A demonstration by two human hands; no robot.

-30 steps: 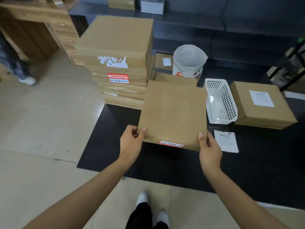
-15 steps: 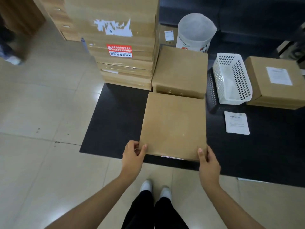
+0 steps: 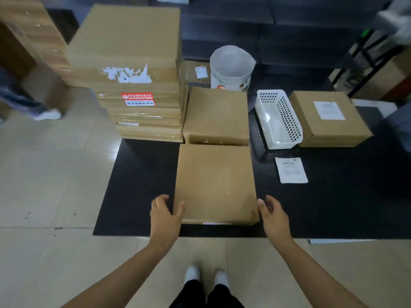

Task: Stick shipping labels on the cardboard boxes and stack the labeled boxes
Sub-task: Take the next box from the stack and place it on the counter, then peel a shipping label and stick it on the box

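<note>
Left hand clamped on the near-left corner of a flat cardboard box, thumb over the top edge, fingers down the side; right hand relaxed just beside the near-right corner, fingers loose, contact with the cardboard impossible to tell. Box lying flat on the black mat, top face bare, no shipping label on it. One loose label flat on the mat, right of that box, near a white basket. Farther right, a labeled box with its white sheet already stuck on top, alone, nothing stacked on it. Directly beyond the held box, another plain box without a label on its top. Far left, a tall stack of boxes, no shipping label visible on its top. By that count, barely begun: one box labeled; left to do, sticking the loose label on the near box, stacking it on the labeled one, then the rest.
</note>
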